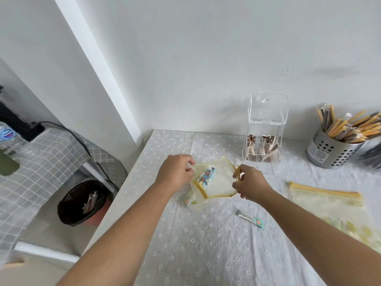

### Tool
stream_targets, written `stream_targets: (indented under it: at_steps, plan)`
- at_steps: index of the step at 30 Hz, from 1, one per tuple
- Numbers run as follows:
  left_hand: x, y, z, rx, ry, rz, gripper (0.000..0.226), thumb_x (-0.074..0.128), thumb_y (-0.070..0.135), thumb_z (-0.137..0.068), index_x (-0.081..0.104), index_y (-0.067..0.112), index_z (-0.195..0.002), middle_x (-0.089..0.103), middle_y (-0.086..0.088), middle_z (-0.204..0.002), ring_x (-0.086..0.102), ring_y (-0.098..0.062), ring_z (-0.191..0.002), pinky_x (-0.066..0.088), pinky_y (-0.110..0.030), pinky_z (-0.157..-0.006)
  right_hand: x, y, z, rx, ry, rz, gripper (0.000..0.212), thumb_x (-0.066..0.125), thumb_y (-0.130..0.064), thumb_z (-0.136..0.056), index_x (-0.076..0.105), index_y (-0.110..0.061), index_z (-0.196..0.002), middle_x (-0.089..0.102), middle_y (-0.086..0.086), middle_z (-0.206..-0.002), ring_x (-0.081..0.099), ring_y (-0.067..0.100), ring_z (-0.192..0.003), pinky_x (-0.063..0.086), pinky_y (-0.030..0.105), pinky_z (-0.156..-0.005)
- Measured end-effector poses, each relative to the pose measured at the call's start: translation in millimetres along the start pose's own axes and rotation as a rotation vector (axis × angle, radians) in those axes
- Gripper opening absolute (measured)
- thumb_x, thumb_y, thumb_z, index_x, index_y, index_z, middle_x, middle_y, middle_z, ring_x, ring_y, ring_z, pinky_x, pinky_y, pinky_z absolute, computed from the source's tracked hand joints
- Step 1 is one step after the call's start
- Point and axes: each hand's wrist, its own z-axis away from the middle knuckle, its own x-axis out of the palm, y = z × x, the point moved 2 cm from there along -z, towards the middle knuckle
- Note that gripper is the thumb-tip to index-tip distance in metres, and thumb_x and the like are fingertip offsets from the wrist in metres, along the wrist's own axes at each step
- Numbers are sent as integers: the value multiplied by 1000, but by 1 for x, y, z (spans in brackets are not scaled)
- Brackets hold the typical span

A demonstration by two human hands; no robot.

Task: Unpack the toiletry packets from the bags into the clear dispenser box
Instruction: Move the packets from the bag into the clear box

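**Zip bag pulled open by both hands, packets still inside**

Zip bag (214, 182): clear plastic with a yellow zip strip, held just above the table (206, 244), mouth stretched wide toward the camera. Blue-and-white toiletry packets (206, 176) visible inside near the left edge of the opening; more contents bunched in the bottom of the bag at lower left, too blurred to identify.

Left hand (177, 172): fingers closed, pinching the left lip of the bag mouth. Right hand (248, 183): fingers closed, pinching the right lip at the yellow strip. The two hands are apart, with the opening between them.

Clear dispenser box (266, 129): stands upright behind and to the right of the bag, near the wall (206, 58). Lid up. Two lower compartments each hold brown-and-white packets, standing or leaning.

One loose packet (251, 218), white with a teal end, lies flat on the cloth near the right forearm.

Second zip bag (325, 203): lies flat on the table at right, zip strip closed, yellowish contents at its near end.

Perforated metal holder (329, 151) at far right, full of yellow and brown wrapped sticks.

Table is covered in a grey cloth with small flower print. Left of the table, on the floor: a bin (82, 203) with a black liner. Water bottle (8, 139) at far left on a checked cloth.
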Motion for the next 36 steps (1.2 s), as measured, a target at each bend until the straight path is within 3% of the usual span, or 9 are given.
stream_targets:
  at_steps: [3,6,11,12,14,16,19,24,36]
  plan:
    - [-7,-1,-2,22,45,51,16,60,6,-79,66,21,-84,55,3,-53,68,-25,-61,55,-32,-63,-2,3,1,0,44,0,22,63,-5,-76,50,-12,-92,58,8,-70,52,20,-47,43,26,-45]
    - [-4,-1,2,35,29,88,14,64,8,-80,68,21,-84,55,3,-55,67,-25,-62,55,-32,-65,-5,-12,9,-177,140,28,31,75,-18,-75,47,-13,-89,55,3,-65,47,16,-53,38,26,-48]
    - [5,-3,4,57,31,104,14,66,13,-81,72,20,-92,58,5,-56,65,-21,-62,51,-27,-65,15,-55,21,-511,61,103,11,69,-13,-82,59,-16,-79,51,-7,-59,46,7,-52,36,13,-51]
    - [6,-4,5,63,23,111,14,66,13,-81,72,20,-92,58,6,-56,65,-21,-61,51,-27,-64,25,-56,15,-496,2,169,4,68,-12,-82,65,-15,-82,57,-5,-65,54,9,-58,43,14,-56]
    - [8,-6,6,82,11,125,15,66,12,-81,73,19,-93,55,7,-53,61,-19,-57,49,-25,-64,45,-51,0,-394,-107,295,14,65,-11,-84,71,-11,-97,69,3,-91,66,19,-84,53,26,-77]
    - [11,-9,7,97,2,133,16,67,11,-81,74,18,-95,52,10,-52,54,-12,-52,48,-25,-63,61,-41,-16,-301,-194,377,29,64,-12,-87,66,-10,-115,66,7,-117,61,22,-108,48,30,-95]
    - [12,-13,7,105,-22,140,17,66,10,-82,74,17,-96,50,11,-51,52,-10,-51,50,-28,-64,76,-29,-35,-211,-241,414,45,61,-17,-89,53,-16,-133,54,7,-135,50,23,-124,40,27,-103]
    - [8,-19,1,105,-45,150,16,67,11,-82,73,17,-96,54,6,-53,65,-26,-62,56,-35,-69,94,-21,-55,-165,-266,428,53,64,-15,-88,46,-16,-138,48,8,-140,46,25,-128,37,28,-105]
    - [10,-27,-5,108,-77,140,17,66,13,-83,73,20,-97,56,6,-55,61,-19,-57,55,-33,-66,110,-10,-71,-157,-253,351,28,68,-15,-84,63,-10,-110,63,5,-110,56,20,-97,46,28,-87]
